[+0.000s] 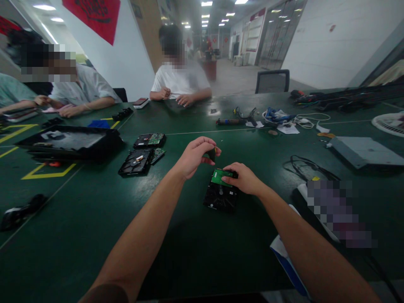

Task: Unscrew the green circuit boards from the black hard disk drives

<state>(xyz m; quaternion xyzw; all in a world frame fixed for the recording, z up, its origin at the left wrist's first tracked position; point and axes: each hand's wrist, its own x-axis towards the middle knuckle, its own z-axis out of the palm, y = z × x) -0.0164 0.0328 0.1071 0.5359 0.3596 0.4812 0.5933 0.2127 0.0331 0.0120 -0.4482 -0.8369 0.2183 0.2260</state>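
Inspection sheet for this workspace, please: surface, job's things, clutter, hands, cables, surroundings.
Surface: green tabletop, yellow tape at left.
Job's things: black hard drive with green circuit board; small dark piece, unidentifiable.
Clutter: black tray, two more hard drives, grey box.
Hands: left hand pinches the small dark piece; right hand holds the hard drive, touching the circuit board.
Cables: black cable near the grey box, white cable farther back.
Surroundings: co-worker seated opposite, people at left, mesh chair.

Ceiling lights (206, 3) shine over a white wall (337, 38).
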